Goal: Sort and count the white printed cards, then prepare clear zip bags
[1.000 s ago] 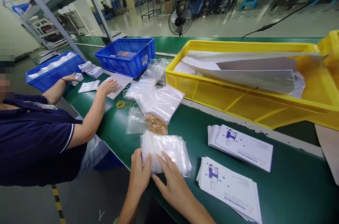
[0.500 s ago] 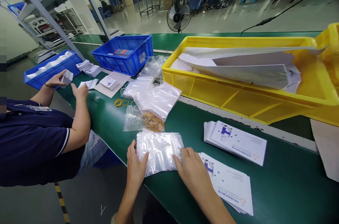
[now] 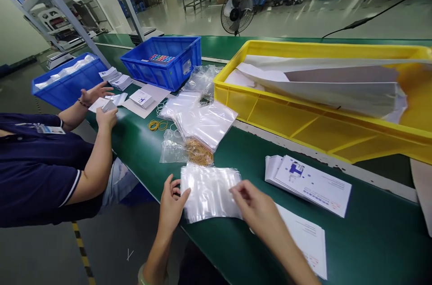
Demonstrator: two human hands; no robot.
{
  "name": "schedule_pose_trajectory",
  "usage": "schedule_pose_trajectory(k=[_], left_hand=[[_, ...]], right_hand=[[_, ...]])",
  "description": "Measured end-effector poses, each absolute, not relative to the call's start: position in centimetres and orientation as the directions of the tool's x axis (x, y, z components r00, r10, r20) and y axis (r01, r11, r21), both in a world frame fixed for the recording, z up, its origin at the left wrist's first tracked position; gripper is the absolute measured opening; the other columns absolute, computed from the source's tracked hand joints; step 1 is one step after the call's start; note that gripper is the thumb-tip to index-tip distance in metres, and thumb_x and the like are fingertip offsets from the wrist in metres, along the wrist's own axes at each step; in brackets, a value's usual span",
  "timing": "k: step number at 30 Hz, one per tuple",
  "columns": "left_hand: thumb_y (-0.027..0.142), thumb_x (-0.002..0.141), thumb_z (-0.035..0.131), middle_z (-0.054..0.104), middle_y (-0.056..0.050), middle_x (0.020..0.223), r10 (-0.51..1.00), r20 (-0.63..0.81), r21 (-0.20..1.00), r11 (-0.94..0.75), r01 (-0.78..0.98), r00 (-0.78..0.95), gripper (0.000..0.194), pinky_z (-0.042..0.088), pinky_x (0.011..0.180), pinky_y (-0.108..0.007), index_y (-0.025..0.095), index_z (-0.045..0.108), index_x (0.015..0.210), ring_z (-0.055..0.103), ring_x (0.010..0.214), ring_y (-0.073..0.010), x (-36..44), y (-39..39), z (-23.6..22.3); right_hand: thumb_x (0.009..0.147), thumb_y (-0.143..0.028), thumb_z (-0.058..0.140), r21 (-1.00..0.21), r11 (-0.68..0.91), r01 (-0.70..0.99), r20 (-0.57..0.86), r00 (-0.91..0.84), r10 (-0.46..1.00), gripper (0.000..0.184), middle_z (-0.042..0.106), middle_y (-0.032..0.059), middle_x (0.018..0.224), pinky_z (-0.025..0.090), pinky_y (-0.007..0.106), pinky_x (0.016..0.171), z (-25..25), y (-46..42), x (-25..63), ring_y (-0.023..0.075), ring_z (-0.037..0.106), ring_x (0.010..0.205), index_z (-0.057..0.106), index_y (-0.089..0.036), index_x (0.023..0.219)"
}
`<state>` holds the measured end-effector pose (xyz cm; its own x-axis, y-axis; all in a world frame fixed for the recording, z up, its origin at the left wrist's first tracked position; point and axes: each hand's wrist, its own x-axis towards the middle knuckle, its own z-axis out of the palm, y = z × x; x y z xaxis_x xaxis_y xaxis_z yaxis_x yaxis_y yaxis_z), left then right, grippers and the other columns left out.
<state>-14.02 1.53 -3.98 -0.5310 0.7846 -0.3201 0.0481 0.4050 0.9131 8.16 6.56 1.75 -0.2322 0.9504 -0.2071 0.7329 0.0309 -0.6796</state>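
A stack of clear plastic bags (image 3: 211,195) lies flat near the front edge of the green table. My left hand (image 3: 173,206) is at the stack's left side, its thumb touching the edge and its fingers half curled and apart from the thumb. At the opposite side my right hand (image 3: 258,208) pinches the right edge of a bag between thumb and forefinger. Partly behind my right forearm lies a pile of white printed envelopes (image 3: 308,240). Another envelope pile (image 3: 312,184) sits farther back, to the right.
Behind the bags lie a bundle of tan rubber bands (image 3: 200,152) and more plastic bags (image 3: 205,123). A yellow bin (image 3: 297,127) with large white sheets stands at the back right, a blue crate (image 3: 168,76) at the back left. On the left, a co-worker (image 3: 43,163) handles small cards.
My right hand has gone from lying spread on the bags to a pinch at their right edge. My left fingers have curled more. The co-worker's hands have moved closer together.
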Motion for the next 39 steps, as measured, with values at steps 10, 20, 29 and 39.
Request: schedule_pose_trajectory(k=[10, 20, 29, 39], left_hand=[[0.047, 0.076, 0.068, 0.051, -0.018, 0.135, 0.813, -0.313, 0.894, 0.427, 0.136, -0.491, 0.078, 0.047, 0.099, -0.042, 0.013, 0.038, 0.139, 0.048, 0.123, -0.0281, -13.8, 0.3, -3.2], [0.049, 0.069, 0.076, 0.058, -0.017, 0.131, 0.824, -0.439, 0.896, 0.429, -0.113, -0.357, 0.077, 0.049, 0.094, -0.035, 0.013, 0.047, 0.132, 0.057, 0.118, -0.0289, -12.8, 0.5, -2.1], [0.038, 0.076, 0.070, 0.068, -0.013, 0.112, 0.877, -0.372, 0.905, 0.415, 0.090, -0.306, 0.049, 0.050, 0.088, -0.037, 0.012, 0.057, 0.116, 0.064, 0.102, -0.0286, -12.3, 1.3, -2.5], [0.030, 0.088, 0.053, 0.067, -0.007, 0.103, 0.943, 0.066, 0.835, 0.127, 0.536, -0.325, 0.033, 0.053, 0.078, -0.034, 0.021, 0.056, 0.119, 0.066, 0.088, -0.0238, -11.9, -0.9, 5.2]], right_hand=[[0.090, -0.039, 0.049, -0.524, 0.190, 0.830, 0.089, -0.168, 0.982, 0.017, 0.071, 0.0031, 0.075, 0.041, 0.024, 0.044, 7.1, 4.7, 10.0, 0.0192, 0.068, 0.055, 0.055, -0.024, 0.084], [0.098, -0.022, 0.039, -0.521, 0.100, 0.848, -0.361, -0.325, 0.874, 0.015, 0.064, 0.0141, 0.095, 0.040, 0.031, 0.063, -0.5, 5.6, 0.8, 0.0272, 0.065, 0.083, 0.053, -0.015, 0.095], [0.087, -0.020, 0.049, -0.884, 0.017, 0.467, -0.285, -0.569, 0.771, 0.028, 0.053, 0.0110, 0.122, 0.050, 0.030, 0.090, -1.0, 4.3, 1.4, 0.0186, 0.060, 0.106, 0.053, -0.017, 0.114], [0.084, -0.047, 0.066, -0.807, -0.390, -0.443, -0.079, -0.574, 0.815, 0.065, 0.046, 0.0075, 0.147, 0.035, 0.037, 0.111, 4.1, 1.6, 0.0, 0.0224, 0.043, 0.136, 0.042, -0.025, 0.141]])
